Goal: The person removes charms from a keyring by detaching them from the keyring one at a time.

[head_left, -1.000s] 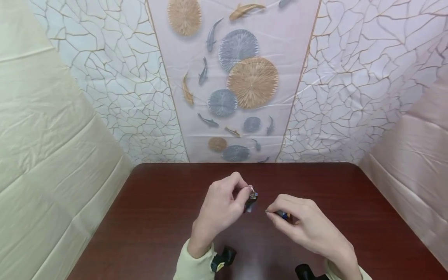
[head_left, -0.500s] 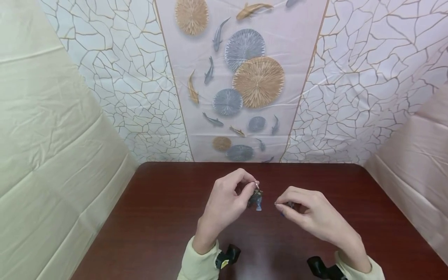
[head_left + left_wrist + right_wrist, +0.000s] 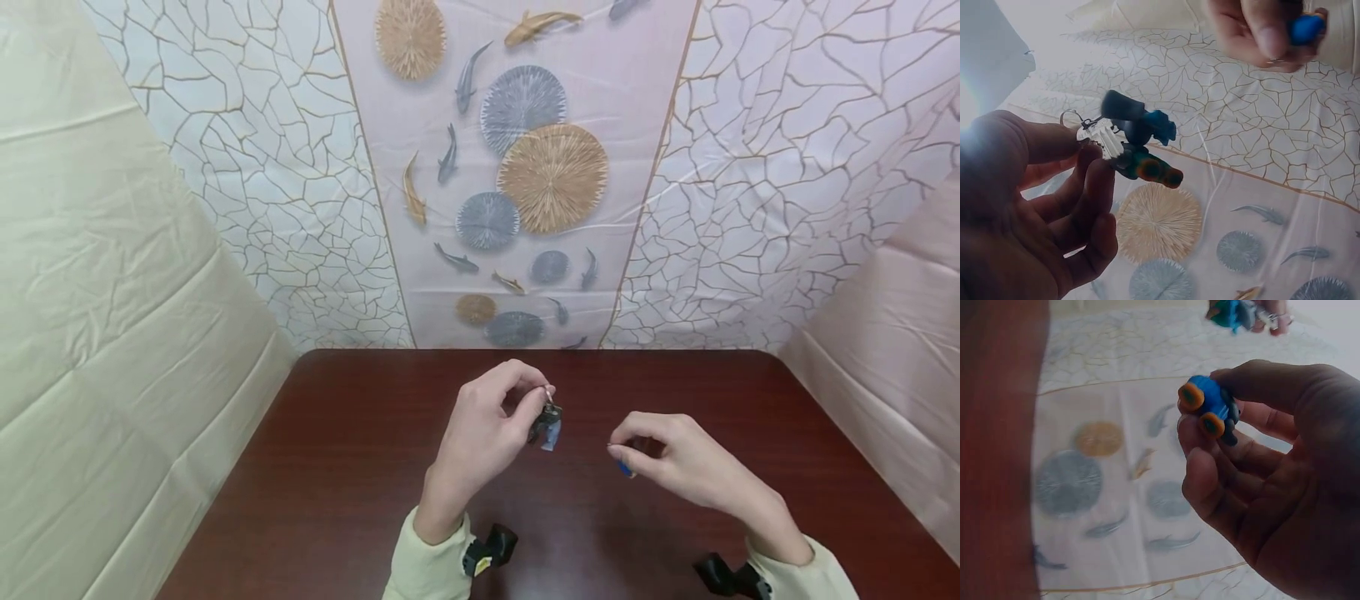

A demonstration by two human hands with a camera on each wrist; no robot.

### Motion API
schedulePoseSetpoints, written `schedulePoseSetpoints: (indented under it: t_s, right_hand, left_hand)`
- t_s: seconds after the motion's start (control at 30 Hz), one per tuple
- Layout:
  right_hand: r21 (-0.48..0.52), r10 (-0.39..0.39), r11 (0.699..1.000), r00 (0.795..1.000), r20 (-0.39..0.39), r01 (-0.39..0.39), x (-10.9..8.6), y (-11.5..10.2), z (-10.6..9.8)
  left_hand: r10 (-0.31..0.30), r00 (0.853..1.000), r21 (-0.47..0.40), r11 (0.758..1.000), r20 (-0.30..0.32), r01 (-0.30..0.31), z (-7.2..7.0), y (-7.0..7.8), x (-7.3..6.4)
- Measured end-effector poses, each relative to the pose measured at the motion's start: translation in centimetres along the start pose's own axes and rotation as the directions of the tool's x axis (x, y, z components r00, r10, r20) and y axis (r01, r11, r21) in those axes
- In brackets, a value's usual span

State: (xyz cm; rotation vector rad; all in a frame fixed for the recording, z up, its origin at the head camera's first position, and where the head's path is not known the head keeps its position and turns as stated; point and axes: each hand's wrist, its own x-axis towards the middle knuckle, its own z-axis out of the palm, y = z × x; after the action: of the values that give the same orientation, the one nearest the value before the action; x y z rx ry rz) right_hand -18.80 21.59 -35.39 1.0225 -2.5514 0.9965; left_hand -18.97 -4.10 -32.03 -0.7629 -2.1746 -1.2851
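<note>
My left hand (image 3: 486, 425) pinches a thin metal ring (image 3: 1071, 116) between thumb and fingers, above the table. From it hang small charms (image 3: 551, 428), looking like tiny toy figures. In the left wrist view one charm is dark with a teal end (image 3: 1161, 127), and another is green with orange-ringed ends (image 3: 1159, 171); shiny silver metal joins them at the fingertips. My right hand (image 3: 686, 462), apart to the right, pinches a small blue figure (image 3: 1213, 399) with orange feet and dark grey parts. Its top is hidden behind the thumb and fingers.
A dark red-brown table (image 3: 337, 467) lies under both hands. A patterned cloth (image 3: 551, 179) with fish and round motifs hangs behind it. Pale cloth sides (image 3: 150, 333) slope up at left and right. Each wrist carries a black camera (image 3: 491, 546).
The right hand has moved right, away from the left hand, with the blue figure. My left hand stays nearly in place, and its charms have swung slightly. The head view has shifted a little.
</note>
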Motion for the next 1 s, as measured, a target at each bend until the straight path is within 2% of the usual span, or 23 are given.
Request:
schedulePoseSetpoints:
  t_s: [0.23, 0.4, 0.57, 0.77, 1.0]
  right_hand:
    - [0.003, 0.095, 0.995, 0.987, 0.130, -0.097, -0.7, 3.2, 0.2]
    - [-0.006, 0.207, 0.978, 0.960, 0.191, -0.210, -1.2, 5.5, 0.2]
    - [0.016, 0.279, 0.957, 0.935, 0.217, -0.289, -1.8, 7.2, 0.1]
    - [0.054, 0.311, 0.940, 0.913, 0.265, -0.336, -2.7, 9.3, 0.4]
    - [0.044, 0.345, 0.927, 0.893, 0.289, -0.372, -3.8, 11.6, 0.8]
  left_hand:
    - [-0.046, 0.999, 0.001, 0.999, -0.009, 0.046, 0.0, -0.1, 0.0]
    - [-0.073, 0.997, 0.010, 0.997, -0.009, 0.073, 0.0, -0.1, -0.1]
    - [-0.076, 0.997, 0.003, 0.997, -0.011, 0.076, 0.1, -0.2, -0.1]
    - [-0.079, 0.997, -0.007, 0.997, -0.012, 0.079, 0.1, -0.1, -0.1]
    - [-0.084, 0.996, -0.014, 0.996, -0.006, 0.084, 0.0, 0.0, -0.1]
